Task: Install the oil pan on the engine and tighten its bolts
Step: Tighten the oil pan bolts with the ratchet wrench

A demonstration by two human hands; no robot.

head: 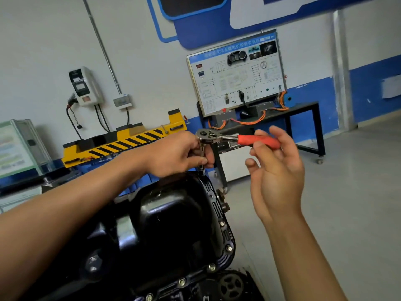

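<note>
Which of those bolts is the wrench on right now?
The one at the oil pan's far corner, under the extension the left hand grips; nearer rim bolts stand uncovered.

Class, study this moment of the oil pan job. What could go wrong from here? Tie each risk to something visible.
1. The right hand is open, at most brushing the red-handled chrome ratchet; a pull now may slip off the handle.
2. The left hand pinches the metal extension bar under the ratchet head, beside the rim of the glossy black oil pan; fingers could be nipped if it jumps off.
</note>
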